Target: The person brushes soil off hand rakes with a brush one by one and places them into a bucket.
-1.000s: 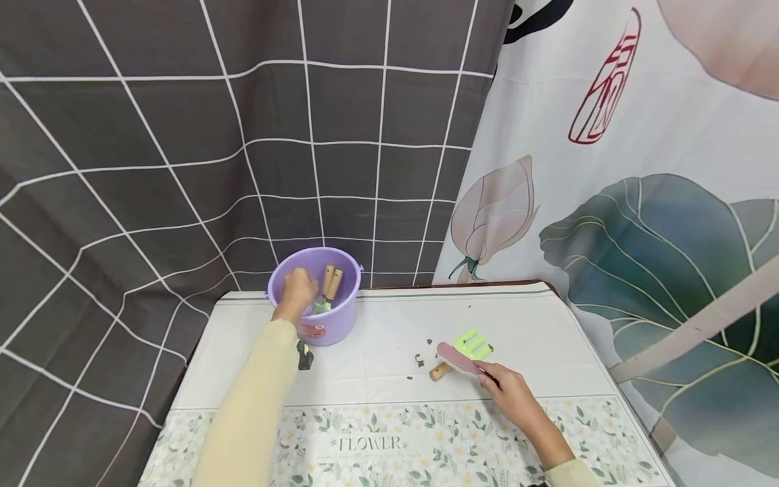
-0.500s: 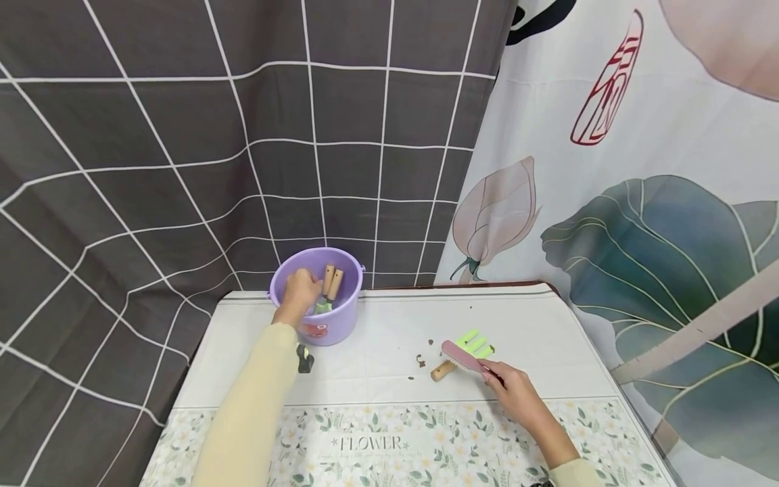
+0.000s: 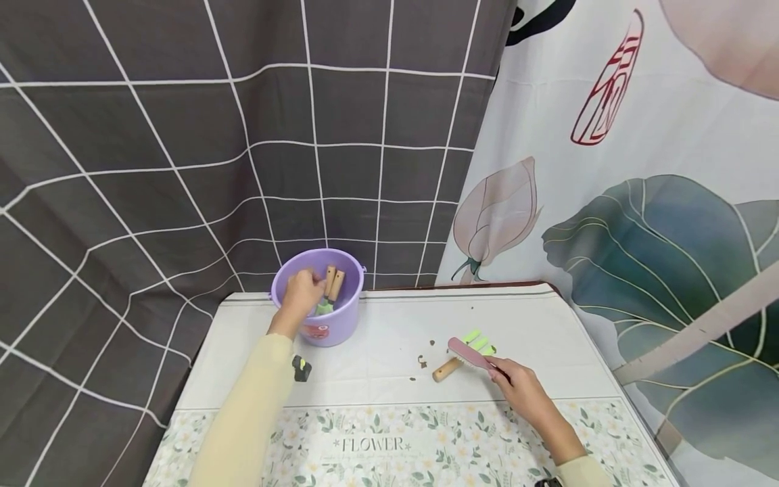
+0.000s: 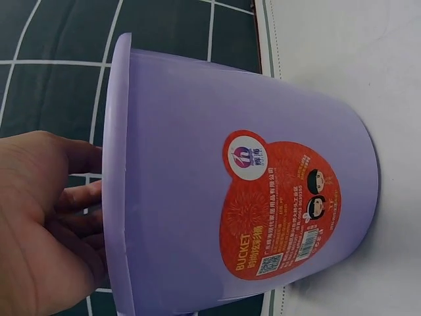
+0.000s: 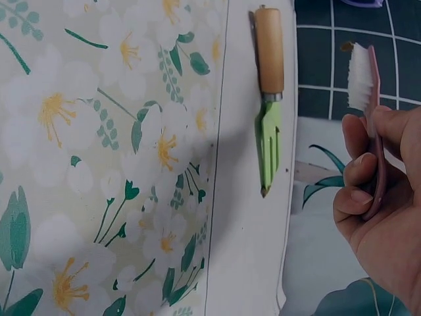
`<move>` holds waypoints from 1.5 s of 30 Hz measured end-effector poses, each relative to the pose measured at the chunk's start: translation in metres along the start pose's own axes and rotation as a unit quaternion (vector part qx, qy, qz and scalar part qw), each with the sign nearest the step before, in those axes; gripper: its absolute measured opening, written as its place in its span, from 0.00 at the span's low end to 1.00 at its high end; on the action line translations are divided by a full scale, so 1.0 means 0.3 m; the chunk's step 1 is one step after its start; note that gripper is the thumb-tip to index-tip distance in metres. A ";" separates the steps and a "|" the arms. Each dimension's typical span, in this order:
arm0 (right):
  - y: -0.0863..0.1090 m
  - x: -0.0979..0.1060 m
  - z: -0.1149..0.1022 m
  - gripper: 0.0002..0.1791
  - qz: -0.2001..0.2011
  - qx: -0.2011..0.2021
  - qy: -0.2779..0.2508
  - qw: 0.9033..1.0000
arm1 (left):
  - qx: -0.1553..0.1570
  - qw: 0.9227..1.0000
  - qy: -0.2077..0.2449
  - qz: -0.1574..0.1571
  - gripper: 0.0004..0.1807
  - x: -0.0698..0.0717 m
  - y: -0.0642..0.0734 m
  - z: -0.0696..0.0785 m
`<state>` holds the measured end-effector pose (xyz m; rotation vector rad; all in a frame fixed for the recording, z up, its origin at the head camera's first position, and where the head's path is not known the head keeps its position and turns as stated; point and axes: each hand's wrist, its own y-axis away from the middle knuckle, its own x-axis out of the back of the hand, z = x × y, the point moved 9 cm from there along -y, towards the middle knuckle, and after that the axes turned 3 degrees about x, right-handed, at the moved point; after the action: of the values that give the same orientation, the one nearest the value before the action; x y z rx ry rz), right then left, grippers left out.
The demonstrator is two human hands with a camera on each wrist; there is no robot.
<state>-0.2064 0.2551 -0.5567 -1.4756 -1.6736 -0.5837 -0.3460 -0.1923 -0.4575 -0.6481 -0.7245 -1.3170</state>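
Observation:
My left hand reaches over the near rim of a purple bucket, its fingers bent down inside. In the left wrist view the bucket's wall hides the fingertips, so what they touch is unclear. Beside those fingers, two green-headed tools with wooden handles lean in the bucket. My right hand grips a pink brush with white bristles by its handle. Below the brush, a green hand fork with a wooden handle lies on the table. A brown speck clings to the bristles.
Brown crumbs lie scattered around the fork on the white tabletop. A floral strip with "FLOWER" runs along the table's front. A dark grid curtain hangs right behind the bucket, and a white printed curtain hangs at the right.
My right hand has drawn the brush slightly to the right along the fork, baring more of its wooden handle. The left hand stays at the bucket, its fingers shifting slightly.

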 end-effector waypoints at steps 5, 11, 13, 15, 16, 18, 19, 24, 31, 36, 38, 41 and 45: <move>0.007 0.014 0.013 0.19 0.002 -0.006 0.010 1.000 | -0.005 1.000 0.003 -0.008 0.15 -0.008 0.016 -0.011; 0.018 0.045 0.046 0.20 0.002 -0.020 0.025 0.999 | -0.029 1.000 0.003 -0.002 0.18 -0.006 0.045 -0.005; 0.021 0.051 0.055 0.20 -0.002 -0.021 0.026 0.999 | -0.035 0.999 0.004 0.006 0.19 0.000 0.061 0.004; 0.025 0.055 0.064 0.20 -0.005 -0.020 0.030 0.999 | -0.045 0.999 0.009 0.015 0.19 0.007 0.079 0.017; 0.027 0.056 0.067 0.20 -0.005 -0.019 0.032 0.999 | -0.052 0.998 0.012 0.021 0.20 0.010 0.090 0.027; 0.033 0.058 0.074 0.20 -0.005 -0.019 0.038 0.999 | -0.072 0.996 0.022 0.038 0.19 0.019 0.115 0.049; 0.035 0.058 0.077 0.20 -0.005 -0.019 0.041 0.999 | -0.083 0.995 0.028 0.046 0.19 0.022 0.128 0.061; 0.046 0.054 0.088 0.20 -0.006 -0.024 0.045 0.999 | -0.132 0.985 0.059 0.097 0.19 0.037 0.194 0.111; 0.050 0.054 0.102 0.20 -0.005 -0.029 0.045 0.999 | -0.206 0.960 0.077 0.171 0.15 0.039 0.296 0.167; 0.049 0.078 0.118 0.20 0.000 -0.032 0.040 0.999 | -0.231 0.952 0.077 0.183 0.16 0.011 0.349 0.187; 0.049 0.095 0.121 0.20 0.010 -0.033 0.039 0.999 | -0.235 0.951 0.077 0.185 0.16 -0.005 0.362 0.188; 0.050 0.112 0.129 0.19 0.019 -0.036 0.042 0.998 | -0.238 0.951 0.076 0.183 0.16 -0.028 0.378 0.191; 0.055 0.121 0.145 0.20 0.020 -0.048 0.043 0.998 | -0.232 0.955 0.077 0.167 0.16 -0.068 0.397 0.190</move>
<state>-0.2016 0.3139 -0.5545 -1.5268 -1.5646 -0.7040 -0.2361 -0.1184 -0.4397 -0.9847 -0.1594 -1.2074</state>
